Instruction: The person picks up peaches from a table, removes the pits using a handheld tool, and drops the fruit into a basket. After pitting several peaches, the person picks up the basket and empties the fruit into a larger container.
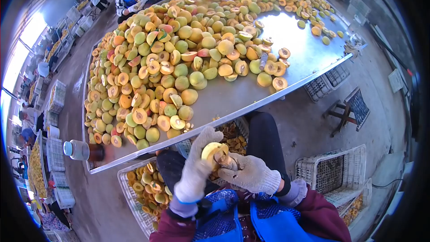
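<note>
Blue vest [275,222] nearest, we face a table [215,98] bearing a fruit pile [179,45] on grey floor [300,130]; over our lap [268,141], our left hand [197,163] clasps a cut fruit [209,151], our right hand [255,174] curled against it, hold unclear.

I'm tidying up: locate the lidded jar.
In the head view, the lidded jar sits at lower left, on the near-left corner of the metal table, beside the fruit.

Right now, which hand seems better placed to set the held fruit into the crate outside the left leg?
Probably the left hand: it grips the fruit and is nearer that crate. The right hand is farther off, on the fruit's other side.
</note>
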Tool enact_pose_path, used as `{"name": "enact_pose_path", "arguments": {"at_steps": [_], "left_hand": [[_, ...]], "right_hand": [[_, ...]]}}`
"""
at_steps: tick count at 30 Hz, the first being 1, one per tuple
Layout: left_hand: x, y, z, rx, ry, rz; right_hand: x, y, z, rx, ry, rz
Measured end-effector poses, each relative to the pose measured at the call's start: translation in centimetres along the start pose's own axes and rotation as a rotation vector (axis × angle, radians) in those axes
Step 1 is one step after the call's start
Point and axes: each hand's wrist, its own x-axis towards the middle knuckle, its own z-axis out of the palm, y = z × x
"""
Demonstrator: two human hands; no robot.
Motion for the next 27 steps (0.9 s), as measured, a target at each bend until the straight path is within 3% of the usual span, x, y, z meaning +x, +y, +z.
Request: {"name": "enact_pose_path", "arguments": {"at_steps": [3, 4, 6, 8, 9, 11, 13, 14, 15, 17, 19, 21, 25, 27], "left_hand": [[-1.5, -2.1, 2.4, -0.084, 0.209, 0.259], [-1.4, -2.6, 2.1, -0.084, 0.212, 0.257], [-0.6, -3.2, 1.6, 0.261, 0.265, 0.539], [0.0, -2.0, 1.3, 0.404, 0.242, 0.534], [0.4, -1.2, 1.3, 0.545, 0.216, 0.527], [1.1, 0.0, 1.7, 0.438, 0.19, 0.402], [1.7, 1.7, 2.3, 0.099, 0.148, -0.104], [1.7, 1.5, 2.1, 0.316, 0.146, 0.073], [2.0, 1.7, 2.1, 0.316, 0.147, 0.077], [2.3, 2.2, 2.0, 0.859, 0.032, 0.503], [2.8, 2.8, 1.8, 0.861, -0.003, 0.44], [3.3, 2.9, 1.6, 0.628, -0.087, 0.275], [3.0, 3.0, 2.3, 0.751, -0.072, 0.455], [3.1, 3.6, 2.6, 0.811, -0.072, 0.329]], "right_hand": [[0.9, 1.0, 0.8, 0.174, -0.15, 0.046], [1.1, 1.6, 1.7, 0.323, -0.179, -0.007], [0.9, 1.3, 1.4, 0.466, -0.212, -0.059], [0.4, 0.0, -0.6, 0.516, -0.37, 0.143], [0.3, -0.4, -1.2, 0.517, -0.362, 0.143], [0.1, -0.9, -1.7, 0.612, -0.405, 0.198], [0.3, 0.5, -1.0, 0.67, -0.398, 0.178], [0.4, 0.9, -1.2, 0.739, -0.463, 0.182], [0.4, 1.2, -1.4, 0.807, -0.529, 0.185], [0.1, 1.3, -1.3, 0.879, -0.55, 0.194], [0.0, 1.4, -1.3, 0.946, -0.568, 0.203], [-0.1, 1.7, -1.0, 1.036, -0.548, 0.209], [-0.3, 2.2, -0.9, 0.998, -0.558, 0.099], [-0.6, 1.6, -1.1, 1.046, -0.599, 0.243]]}}
